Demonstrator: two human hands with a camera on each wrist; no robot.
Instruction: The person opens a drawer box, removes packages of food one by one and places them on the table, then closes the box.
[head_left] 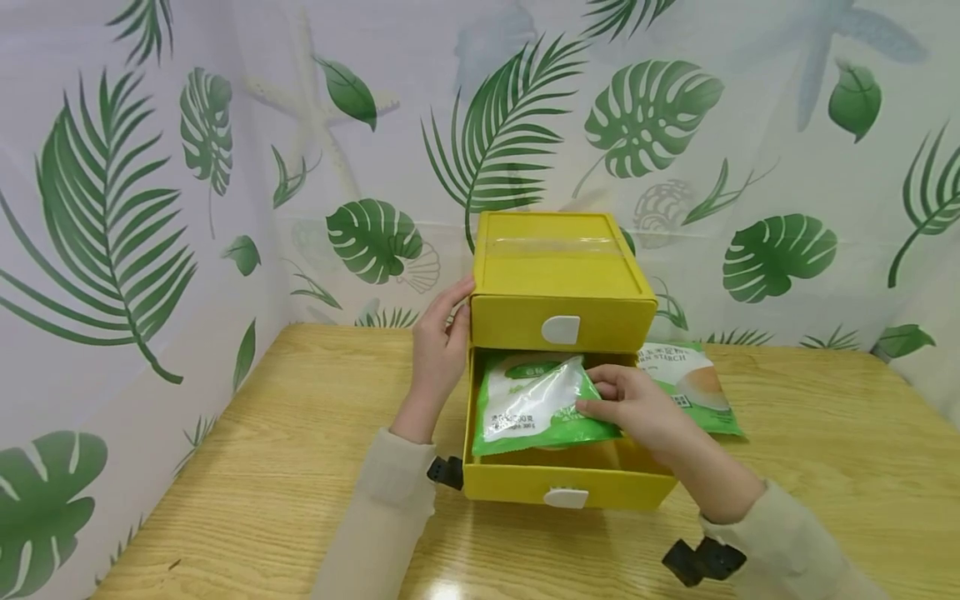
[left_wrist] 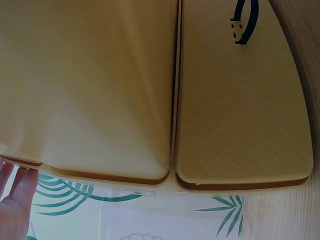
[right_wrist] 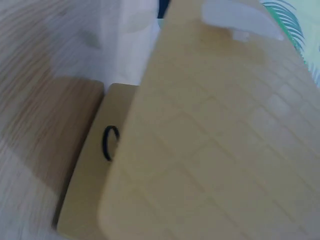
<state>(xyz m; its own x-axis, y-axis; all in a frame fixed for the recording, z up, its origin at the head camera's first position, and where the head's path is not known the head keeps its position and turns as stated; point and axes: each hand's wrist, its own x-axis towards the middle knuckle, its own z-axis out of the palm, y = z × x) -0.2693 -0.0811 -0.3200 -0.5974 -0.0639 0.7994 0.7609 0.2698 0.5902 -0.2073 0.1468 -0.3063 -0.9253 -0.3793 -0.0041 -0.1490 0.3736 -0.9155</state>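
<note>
A yellow two-drawer box (head_left: pixel 555 279) stands on the table, its lower drawer (head_left: pixel 510 483) pulled out and its upper drawer in. A green-and-white plastic packet (head_left: pixel 525 408) lies tilted in the lower drawer's opening, its printing partly legible. With thumb and fingers my right hand (head_left: pixel 637 408) pinches the packet's right edge; that hand is out of sight in the right wrist view. My left hand (head_left: pixel 441 342) rests its fingers against the upper left side of the box. In the left wrist view, the left hand's fingertips touch the box's edge (left_wrist: pixel 100 176).
A second green-and-white packet (head_left: pixel 693 383), printed with the word STARCH, lies right of the box, partly behind it. White pull tabs (head_left: pixel 561 330) sit on both drawer fronts. A black loop (left_wrist: pixel 247 22) is on the box's side. A leaf-patterned cloth (head_left: pixel 360 158) hangs behind the wooden table (head_left: pixel 300 450).
</note>
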